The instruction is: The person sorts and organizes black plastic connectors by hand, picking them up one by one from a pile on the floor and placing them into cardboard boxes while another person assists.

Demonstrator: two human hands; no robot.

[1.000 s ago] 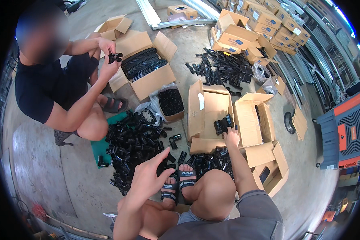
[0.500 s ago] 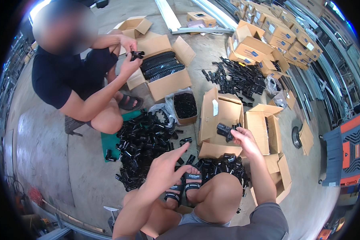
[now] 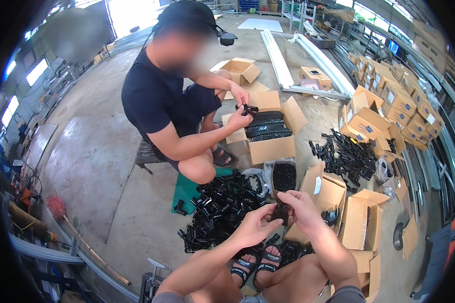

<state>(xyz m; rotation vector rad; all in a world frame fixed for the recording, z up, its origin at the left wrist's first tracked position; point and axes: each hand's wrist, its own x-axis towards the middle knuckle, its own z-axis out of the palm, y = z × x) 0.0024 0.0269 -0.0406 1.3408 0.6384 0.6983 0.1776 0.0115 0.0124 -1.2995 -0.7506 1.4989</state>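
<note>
Above the sandals (image 3: 243, 268), off the floor (image 3: 129, 235): one dark part (image 3: 280, 214), pinched by L hand (image 3: 258, 223) on its lower L side + by R hand (image 3: 301, 208) near its top. Pile of black pcs (image 3: 218, 208) on floor, L of hands, next to green mat (image 3: 182, 191). Open box (image 3: 333, 189) just beyond R hand. Co-worker (image 3: 154, 106) on stool (image 3: 149, 154), holding sim. black fitting (image 3: 251, 109).
</note>
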